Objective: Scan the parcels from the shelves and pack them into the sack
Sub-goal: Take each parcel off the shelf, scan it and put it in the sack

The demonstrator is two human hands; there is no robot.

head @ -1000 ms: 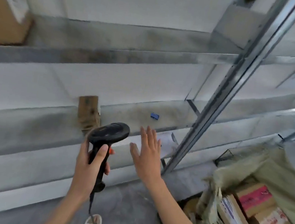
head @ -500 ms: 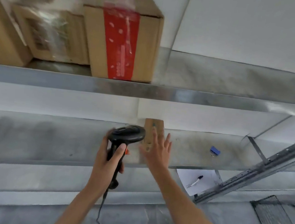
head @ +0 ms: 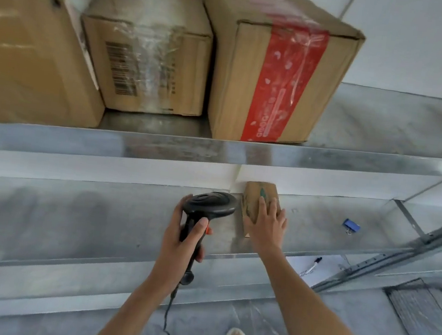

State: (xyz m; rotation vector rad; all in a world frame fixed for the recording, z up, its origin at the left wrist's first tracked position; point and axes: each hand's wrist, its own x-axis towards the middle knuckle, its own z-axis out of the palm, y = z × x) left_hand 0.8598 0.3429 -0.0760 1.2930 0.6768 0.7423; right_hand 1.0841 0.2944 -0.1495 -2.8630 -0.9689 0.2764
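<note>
On the middle shelf, my right hand [head: 267,226] lies flat with straight fingers on a small brown cardboard parcel [head: 255,203]; the grip there is wide, pressing rather than closing. That parcel stands against the white back wall and bears a green mark near its top. Just beside it, my left hand [head: 181,242] wraps a closed grip round the handle of a black corded barcode scanner [head: 208,207], whose head points toward the parcel; its cable hangs down to the floor. Farther right on the same galvanised metal shelf [head: 343,246] I see a blue binder clip [head: 351,226]. Below, a white sheet with a black marker pen [head: 314,264] lies on a lower level. Above, the upper shelf carries three large brown cardboard boxes: one with red tape [head: 284,75], one wrapped in clear film with a barcode [head: 144,55], one at far left [head: 30,55].
</note>
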